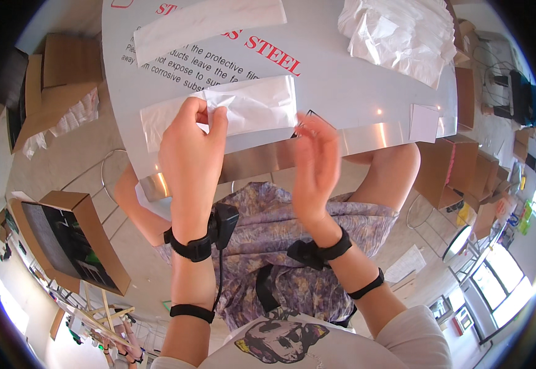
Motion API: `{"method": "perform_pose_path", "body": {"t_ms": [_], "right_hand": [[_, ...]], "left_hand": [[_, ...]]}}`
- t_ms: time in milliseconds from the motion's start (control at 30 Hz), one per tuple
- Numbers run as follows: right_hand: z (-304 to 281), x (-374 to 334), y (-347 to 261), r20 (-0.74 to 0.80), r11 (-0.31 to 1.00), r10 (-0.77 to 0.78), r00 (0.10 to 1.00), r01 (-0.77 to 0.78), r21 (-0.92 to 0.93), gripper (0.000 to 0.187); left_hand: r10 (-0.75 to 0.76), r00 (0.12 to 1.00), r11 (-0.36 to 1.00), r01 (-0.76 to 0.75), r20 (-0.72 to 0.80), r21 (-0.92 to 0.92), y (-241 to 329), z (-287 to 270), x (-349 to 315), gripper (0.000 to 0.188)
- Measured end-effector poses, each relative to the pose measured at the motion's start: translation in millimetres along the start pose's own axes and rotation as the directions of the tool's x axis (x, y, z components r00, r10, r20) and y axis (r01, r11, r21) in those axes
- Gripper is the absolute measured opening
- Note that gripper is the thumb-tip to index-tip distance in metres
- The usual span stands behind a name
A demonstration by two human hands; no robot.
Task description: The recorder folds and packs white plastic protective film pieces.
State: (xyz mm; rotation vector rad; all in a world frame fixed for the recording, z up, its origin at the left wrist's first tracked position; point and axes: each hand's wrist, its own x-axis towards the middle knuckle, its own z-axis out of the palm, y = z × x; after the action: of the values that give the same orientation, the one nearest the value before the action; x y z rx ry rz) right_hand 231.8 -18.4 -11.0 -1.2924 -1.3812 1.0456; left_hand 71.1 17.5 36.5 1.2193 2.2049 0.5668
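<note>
A thin white plastic bag (252, 104), long and flat, lies across the grey tabletop in front of me, its middle creased and folded over. My left hand (191, 138) pinches that fold between thumb and fingers. Just off the bag's right end is my right hand (317, 160), fingers loosely bent and slightly blurred, with nothing visible in them. Farther away, a second flat white bag (212, 27) rests by itself on the table.
A heap of crumpled white bags (400, 37) covers the table's far right. Pale cards (425, 123) lie at the right near edge. Cardboard boxes stand on the floor to the left (71, 240) and right (449, 172). Black straps and small devices (222, 224) circle my wrists.
</note>
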Motion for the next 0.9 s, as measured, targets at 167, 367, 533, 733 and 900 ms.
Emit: {"method": "perform_pose_path", "body": {"t_ms": [167,367,533,733,900], "right_hand": [[13.2,52.1,-4.2,-0.229,0.91,0.002,0.974,0.093,0.405,0.049],[37.0,58.5,17.1,-0.114,0.878,0.009,0.993,0.047,0.476,0.052],[33.2,60.5,22.1,-0.136,0.873,0.043,0.99,0.029,0.487,0.054],[34.8,61.0,17.9,-0.148,0.868,0.03,0.988,0.048,0.494,0.057],[33.7,60.4,20.9,-0.144,0.89,0.061,0.988,0.011,0.455,0.057]], "left_hand": [[0.001,1.0,0.998,0.0,-0.013,0.066,-0.5,8.6,-0.8,0.022],[0.029,0.999,0.996,-0.025,-0.042,0.087,-7.7,10.2,0.5,0.02],[-0.007,1.0,0.993,0.007,-0.006,0.114,-6.6,7.4,2.2,0.02],[-0.06,0.998,0.992,0.059,0.004,0.109,-11.6,6.1,4.9,0.027],[-0.037,0.999,0.993,0.037,0.001,0.11,-16.6,8.7,6.2,0.026]]}}
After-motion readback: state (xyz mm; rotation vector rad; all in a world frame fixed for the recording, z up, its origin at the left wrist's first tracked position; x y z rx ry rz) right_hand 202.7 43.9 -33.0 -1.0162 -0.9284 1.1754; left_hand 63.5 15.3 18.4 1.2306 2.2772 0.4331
